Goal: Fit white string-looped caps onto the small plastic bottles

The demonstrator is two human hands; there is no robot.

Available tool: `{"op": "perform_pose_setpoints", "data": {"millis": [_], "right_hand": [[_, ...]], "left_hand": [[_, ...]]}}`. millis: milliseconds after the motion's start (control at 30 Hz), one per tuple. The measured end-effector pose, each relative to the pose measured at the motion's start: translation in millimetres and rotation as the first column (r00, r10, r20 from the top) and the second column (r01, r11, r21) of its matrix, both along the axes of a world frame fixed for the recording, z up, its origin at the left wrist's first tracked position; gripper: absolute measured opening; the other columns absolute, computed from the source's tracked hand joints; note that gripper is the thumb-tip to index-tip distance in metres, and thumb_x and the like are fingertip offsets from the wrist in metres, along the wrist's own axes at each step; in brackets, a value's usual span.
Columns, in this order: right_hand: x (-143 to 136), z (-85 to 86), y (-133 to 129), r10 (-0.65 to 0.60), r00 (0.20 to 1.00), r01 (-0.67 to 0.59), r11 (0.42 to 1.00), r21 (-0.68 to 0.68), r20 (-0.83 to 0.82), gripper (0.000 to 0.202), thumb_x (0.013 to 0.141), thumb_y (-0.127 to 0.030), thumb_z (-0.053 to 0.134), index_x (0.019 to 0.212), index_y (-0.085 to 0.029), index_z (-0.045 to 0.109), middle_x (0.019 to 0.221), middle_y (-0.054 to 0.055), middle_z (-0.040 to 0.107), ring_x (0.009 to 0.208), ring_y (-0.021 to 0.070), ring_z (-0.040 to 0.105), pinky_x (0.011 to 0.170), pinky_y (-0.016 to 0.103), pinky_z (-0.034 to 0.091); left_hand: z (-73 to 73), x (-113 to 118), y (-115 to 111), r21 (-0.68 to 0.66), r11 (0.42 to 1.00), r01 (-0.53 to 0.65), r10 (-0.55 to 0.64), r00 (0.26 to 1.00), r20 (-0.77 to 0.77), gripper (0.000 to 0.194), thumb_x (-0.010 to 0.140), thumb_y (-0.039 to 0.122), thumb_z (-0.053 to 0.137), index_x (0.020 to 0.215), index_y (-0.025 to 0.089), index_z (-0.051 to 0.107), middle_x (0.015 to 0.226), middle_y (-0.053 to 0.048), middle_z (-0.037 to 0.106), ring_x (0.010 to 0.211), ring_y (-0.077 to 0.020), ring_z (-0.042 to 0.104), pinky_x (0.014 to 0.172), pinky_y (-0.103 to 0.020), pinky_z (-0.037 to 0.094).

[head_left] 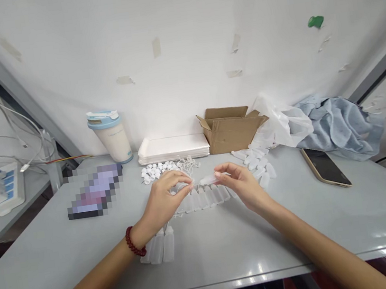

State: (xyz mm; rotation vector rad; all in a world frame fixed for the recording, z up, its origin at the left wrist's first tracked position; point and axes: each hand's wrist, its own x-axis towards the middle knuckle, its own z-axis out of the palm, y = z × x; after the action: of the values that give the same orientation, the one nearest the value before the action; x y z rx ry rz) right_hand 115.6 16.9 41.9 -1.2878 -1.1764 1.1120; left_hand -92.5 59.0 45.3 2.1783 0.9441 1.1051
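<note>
My right hand pinches a small translucent plastic bottle by one end, holding it level above the table. At the bottle's other end, the thumb and fingers of my left hand are pinched together. A thin pale piece shows between those fingertips and the bottle; its kind is too small to make out. Below both hands lies a row of similar bottles. Several more bottles rest together near my left wrist. Behind my left hand are a heap of small white caps and thin clear plastic pieces.
Loose bottles lie at the right, before a cardboard box and a plastic bag. White envelopes are stacked by a tumbler. Phones lie left and right, the latter near blue cloth.
</note>
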Motion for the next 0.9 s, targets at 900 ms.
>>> {"op": "perform_pose_setpoints", "data": {"millis": [900], "right_hand": [[-27, -10.8, -16, 0.222, 0.966, -0.227, 0.974, -0.021, -0.131, 0.039, 0.075, -0.042, 0.067, 0.101, -0.019, 0.049, 0.078, 0.003, 0.069, 0.076, 0.019, 0.069, 0.073, 0.036, 0.053]], "left_hand": [[-11.1, 5, -10, 0.146, 0.989, 0.008, -0.011, 1.0, 0.023, 0.013, 0.083, 0.016, 0.059, 0.091, 0.018, 0.068, 0.086, -0.005, 0.07, 0.081, -0.0178, 0.061, 0.073, -0.031, 0.05]]}}
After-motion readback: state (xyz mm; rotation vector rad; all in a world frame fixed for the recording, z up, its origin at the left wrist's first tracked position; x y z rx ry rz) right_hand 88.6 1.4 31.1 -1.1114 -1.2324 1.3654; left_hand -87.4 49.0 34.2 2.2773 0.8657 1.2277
